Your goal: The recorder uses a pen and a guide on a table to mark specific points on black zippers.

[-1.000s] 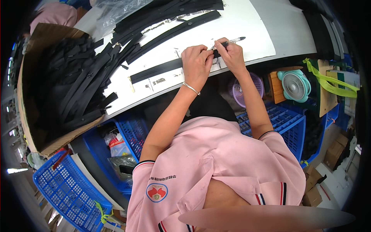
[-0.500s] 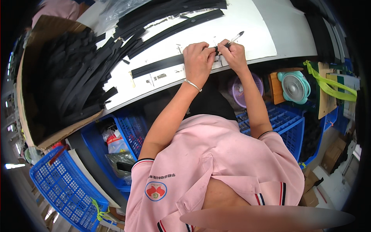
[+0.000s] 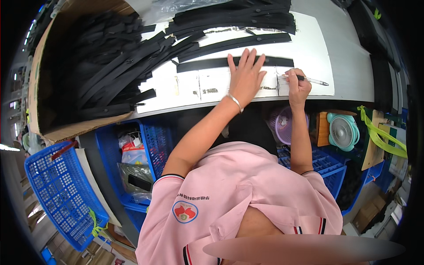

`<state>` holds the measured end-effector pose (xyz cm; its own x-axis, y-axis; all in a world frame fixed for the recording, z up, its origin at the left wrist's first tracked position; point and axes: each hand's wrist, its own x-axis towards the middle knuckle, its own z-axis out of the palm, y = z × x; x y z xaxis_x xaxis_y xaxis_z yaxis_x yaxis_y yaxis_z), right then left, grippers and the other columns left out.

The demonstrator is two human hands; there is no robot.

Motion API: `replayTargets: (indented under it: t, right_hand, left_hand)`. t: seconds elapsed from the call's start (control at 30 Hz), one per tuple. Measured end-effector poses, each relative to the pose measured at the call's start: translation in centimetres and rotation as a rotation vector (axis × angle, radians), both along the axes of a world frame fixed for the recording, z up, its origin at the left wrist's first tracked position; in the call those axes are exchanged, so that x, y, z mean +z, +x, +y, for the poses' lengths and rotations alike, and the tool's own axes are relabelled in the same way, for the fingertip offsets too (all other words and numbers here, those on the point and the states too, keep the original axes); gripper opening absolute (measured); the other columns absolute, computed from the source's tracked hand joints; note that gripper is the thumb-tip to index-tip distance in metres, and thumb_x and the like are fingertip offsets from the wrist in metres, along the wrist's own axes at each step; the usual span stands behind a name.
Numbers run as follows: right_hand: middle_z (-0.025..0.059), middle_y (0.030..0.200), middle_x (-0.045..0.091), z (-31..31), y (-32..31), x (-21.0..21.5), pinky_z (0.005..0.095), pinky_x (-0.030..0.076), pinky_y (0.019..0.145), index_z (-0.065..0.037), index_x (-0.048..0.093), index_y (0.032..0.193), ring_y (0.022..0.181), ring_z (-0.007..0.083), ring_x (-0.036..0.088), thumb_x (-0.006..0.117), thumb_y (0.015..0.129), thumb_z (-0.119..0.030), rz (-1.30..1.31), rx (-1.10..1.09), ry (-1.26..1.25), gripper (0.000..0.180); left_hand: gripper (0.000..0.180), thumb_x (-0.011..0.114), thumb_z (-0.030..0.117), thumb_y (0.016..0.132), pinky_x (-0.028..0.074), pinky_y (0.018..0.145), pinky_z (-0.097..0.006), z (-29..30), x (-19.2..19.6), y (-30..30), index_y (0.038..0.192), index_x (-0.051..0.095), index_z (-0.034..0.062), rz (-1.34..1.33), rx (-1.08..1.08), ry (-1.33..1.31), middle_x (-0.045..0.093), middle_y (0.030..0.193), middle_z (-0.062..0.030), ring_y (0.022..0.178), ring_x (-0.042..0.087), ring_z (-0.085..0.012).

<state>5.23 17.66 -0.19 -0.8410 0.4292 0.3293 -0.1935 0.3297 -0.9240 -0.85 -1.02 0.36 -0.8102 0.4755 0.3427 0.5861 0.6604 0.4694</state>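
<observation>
My left hand (image 3: pixel 245 83) lies flat with its fingers spread across a long black fabric strip (image 3: pixel 201 65), pressing it to a white board (image 3: pixel 313 48). A pale bracelet circles that wrist. Just below the strip's right end, my right hand (image 3: pixel 299 92) grips a clear pen (image 3: pixel 317 81) with a dark end pointing right. The pen's other end is hidden among the fingers. Dark marks and lines show on the board between my hands. Beyond the strip lies a second black strip (image 3: pixel 234 45), roughly parallel to it.
A pile of black strips (image 3: pixel 229 20) covers the board's far part. At the left, an open cardboard box (image 3: pixel 37 88) overflows with more strips. Blue plastic baskets (image 3: pixel 66 194) stand below, and a turquoise fan (image 3: pixel 343 131) and a purple basket (image 3: pixel 282 126) sit under the table's right side.
Both hands were together at the strip's right end. The left has spread flat on the strip, while the right has moved away with the pen. The strip lies farther up the board.
</observation>
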Motion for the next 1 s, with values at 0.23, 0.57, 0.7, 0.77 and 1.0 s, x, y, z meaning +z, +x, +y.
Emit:
replayTargets:
  t: [0.23, 0.57, 0.7, 0.77, 1.0]
  right_hand:
    - [0.006, 0.084, 0.072, -0.5, -0.5, 0.3, 0.0249, 0.049, 0.064, 0.007, 0.071, 0.091, 0.071, 0.0096, 0.063, 0.063, 0.101, -0.009, -0.071, -0.048, 0.043, 0.02]
    - [0.0053, 0.082, 0.072, -0.5, -0.7, 0.2, 0.024, 0.048, 0.062, 0.007, 0.07, 0.086, 0.068, 0.0081, 0.062, 0.066, 0.099, -0.008, -0.055, -0.015, 0.045, 0.021]
    - [0.0055, 0.083, 0.072, -0.4, -0.6, 0.0, 0.024, 0.047, 0.062, 0.006, 0.071, 0.088, 0.068, 0.0078, 0.062, 0.066, 0.099, -0.009, -0.037, -0.067, 0.056, 0.02]
    - [0.0055, 0.083, 0.072, -0.8, -0.5, 0.4, 0.0235, 0.047, 0.063, 0.004, 0.072, 0.099, 0.068, 0.0079, 0.062, 0.066, 0.1, -0.011, -0.052, -0.088, 0.017, 0.016]
    - [0.006, 0.087, 0.076, -4.1, 0.5, 1.9, 0.0319, 0.053, 0.072, -0.007, 0.073, 0.117, 0.078, 0.0233, 0.071, 0.072, 0.093, -0.006, 0.181, -0.188, 0.633, 0.025]
  left_hand:
    - [0.03, 0.068, 0.024, 0.096, 0.029, 0.116, -0.054, -2.7, -0.1, -4.5, 0.121, 0.07, 0.0084, 0.119, 0.087, 0.244, 0.064, 0.132, -0.0137, 0.13, 0.054, -0.0316]
    - [0.013, 0.074, 0.014, 0.085, 0.031, 0.115, -0.051, -16.4, -0.7, -10.9, 0.096, 0.078, 0.0088, 0.242, 0.526, 0.083, 0.071, 0.118, -0.008, 0.128, 0.054, -0.0322]
    - [0.011, 0.074, 0.016, 0.089, 0.04, 0.107, -0.046, -14.7, 1.5, -9.0, 0.095, 0.077, 0.0073, 0.316, 0.443, 0.149, 0.074, 0.108, -0.0079, 0.113, 0.064, -0.0293]
    - [0.011, 0.072, 0.015, 0.091, 0.047, 0.094, -0.041, -12.8, 2.9, -6.6, 0.097, 0.077, 0.0065, -0.029, 0.275, 0.337, 0.075, 0.097, -0.0096, 0.094, 0.069, -0.0284]
    - [0.015, 0.074, 0.014, 0.09, 0.054, 0.071, -0.035, -5.9, 1.5, -1.3, 0.103, 0.079, 0.0084, -0.08, -0.121, 0.203, 0.072, 0.089, -0.0097, 0.075, 0.067, -0.0276]
